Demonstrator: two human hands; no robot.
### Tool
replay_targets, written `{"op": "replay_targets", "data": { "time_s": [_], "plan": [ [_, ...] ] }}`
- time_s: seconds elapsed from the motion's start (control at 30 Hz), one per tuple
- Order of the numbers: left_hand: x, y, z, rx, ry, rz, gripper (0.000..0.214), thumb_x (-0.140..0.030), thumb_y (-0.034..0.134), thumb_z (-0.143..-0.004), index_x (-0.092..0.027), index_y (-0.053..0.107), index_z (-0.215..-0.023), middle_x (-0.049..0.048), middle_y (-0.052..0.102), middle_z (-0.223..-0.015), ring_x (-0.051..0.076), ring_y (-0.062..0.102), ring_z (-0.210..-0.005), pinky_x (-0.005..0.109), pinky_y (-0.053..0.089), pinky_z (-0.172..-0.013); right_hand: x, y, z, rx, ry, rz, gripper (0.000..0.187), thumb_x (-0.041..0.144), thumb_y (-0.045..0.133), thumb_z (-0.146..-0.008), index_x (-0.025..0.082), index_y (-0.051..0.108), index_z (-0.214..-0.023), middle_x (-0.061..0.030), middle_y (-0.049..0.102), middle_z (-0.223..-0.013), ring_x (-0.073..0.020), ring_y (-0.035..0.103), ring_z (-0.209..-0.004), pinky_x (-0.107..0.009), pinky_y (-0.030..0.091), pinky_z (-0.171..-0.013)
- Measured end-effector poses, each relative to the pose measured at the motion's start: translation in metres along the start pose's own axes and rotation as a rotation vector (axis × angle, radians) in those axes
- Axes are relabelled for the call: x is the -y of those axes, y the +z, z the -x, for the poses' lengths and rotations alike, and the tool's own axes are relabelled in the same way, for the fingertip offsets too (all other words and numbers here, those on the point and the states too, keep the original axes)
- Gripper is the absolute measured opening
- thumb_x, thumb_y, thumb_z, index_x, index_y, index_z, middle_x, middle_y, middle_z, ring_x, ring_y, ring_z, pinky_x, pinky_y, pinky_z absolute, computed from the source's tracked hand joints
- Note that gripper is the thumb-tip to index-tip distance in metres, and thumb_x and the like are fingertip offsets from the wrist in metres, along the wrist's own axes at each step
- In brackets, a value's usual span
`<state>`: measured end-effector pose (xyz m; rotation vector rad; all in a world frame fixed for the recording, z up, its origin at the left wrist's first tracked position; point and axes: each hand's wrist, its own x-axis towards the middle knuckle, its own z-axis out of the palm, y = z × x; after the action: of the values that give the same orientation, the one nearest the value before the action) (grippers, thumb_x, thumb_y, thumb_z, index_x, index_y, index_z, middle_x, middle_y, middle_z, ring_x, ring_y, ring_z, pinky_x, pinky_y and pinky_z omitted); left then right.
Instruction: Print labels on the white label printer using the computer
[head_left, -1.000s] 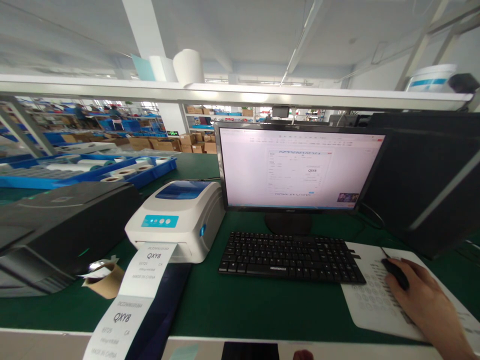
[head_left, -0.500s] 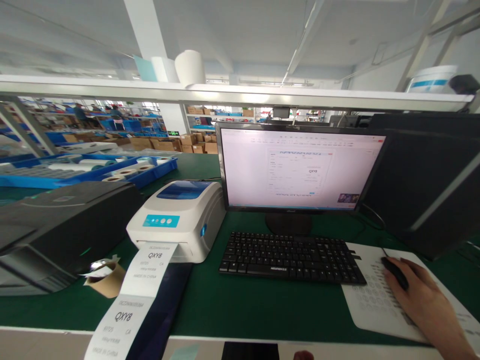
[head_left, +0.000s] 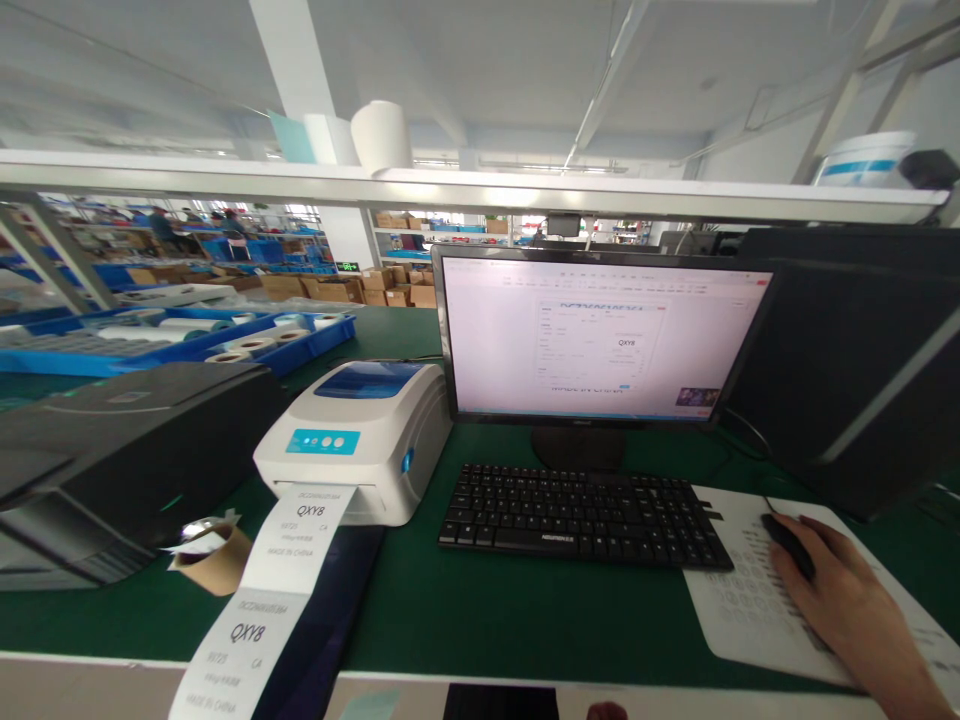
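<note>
My right hand (head_left: 844, 590) rests over a black computer mouse (head_left: 789, 548), fingers curved around it, on a white printed mat (head_left: 739, 600). Only a small bit of my left hand (head_left: 607, 711) shows at the bottom edge; its fingers are mostly hidden. A black keyboard (head_left: 574, 518) lies left of the mat. Behind it stands a monitor (head_left: 495, 330) with a dialog window reading QXY8. At the left, a white label printer (head_left: 375, 430) has a strip of printed labels (head_left: 274, 590) hanging from its slot past the table's front edge.
A dark machine (head_left: 127, 470) fills the left side, with a cardboard tube (head_left: 217, 562) before it. Blue trays (head_left: 315, 345) hold rolls behind. A black case (head_left: 847, 370) stands right of the monitor. An overhead shelf (head_left: 600, 196) crosses above. People are far back at left.
</note>
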<state>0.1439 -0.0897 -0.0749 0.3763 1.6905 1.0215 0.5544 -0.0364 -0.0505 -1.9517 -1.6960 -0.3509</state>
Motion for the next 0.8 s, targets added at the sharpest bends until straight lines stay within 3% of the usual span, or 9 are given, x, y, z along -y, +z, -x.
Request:
{"op": "replay_targets", "data": {
  "time_s": [0.17,0.37,0.63,0.8],
  "plan": [
    [-0.016,-0.012,-0.018,-0.041,0.043,0.021,0.042,-0.059,0.063,-0.108,-0.026,0.074,-0.131,0.0039,0.076,-0.124,0.035,0.075,-0.119,0.04,0.066,-0.086,0.0,-0.001,0.002,0.013,-0.005,0.004,0.078,0.08,0.032,-0.107,0.025,0.064,-0.153,-0.0142,0.058,-0.152,-0.0443,0.068,-0.123,-0.072,0.067,-0.096],
    [-0.019,-0.014,-0.022,-0.036,0.052,-0.003,0.03,-0.048,0.065,-0.109,-0.024,0.076,-0.123,0.0037,0.076,-0.125,0.036,0.072,-0.125,0.043,0.065,-0.093,0.004,-0.002,0.002,0.01,0.0,0.01,0.078,0.08,0.03,-0.108,0.026,0.064,-0.154,-0.015,0.058,-0.152,-0.0449,0.068,-0.123,-0.07,0.067,-0.095],
    [-0.003,-0.002,-0.004,0.028,0.077,-0.075,0.025,-0.044,0.065,-0.109,-0.026,0.076,-0.124,0.0038,0.076,-0.127,0.036,0.07,-0.129,0.043,0.065,-0.095,-0.001,0.0,0.0,-0.003,-0.019,-0.012,0.079,0.082,0.032,-0.107,0.026,0.065,-0.151,-0.0137,0.057,-0.152,-0.0452,0.066,-0.127,-0.072,0.063,-0.104],
    [0.009,0.01,0.015,0.078,0.118,-0.134,0.031,-0.045,0.069,-0.107,-0.026,0.073,-0.131,0.0078,0.073,-0.135,0.028,0.072,-0.123,0.043,0.065,-0.097,0.002,-0.001,0.0,-0.007,0.001,-0.005,0.077,0.081,0.033,-0.107,0.026,0.065,-0.152,-0.0137,0.058,-0.152,-0.0454,0.067,-0.127,-0.07,0.065,-0.1]
  ]
}}
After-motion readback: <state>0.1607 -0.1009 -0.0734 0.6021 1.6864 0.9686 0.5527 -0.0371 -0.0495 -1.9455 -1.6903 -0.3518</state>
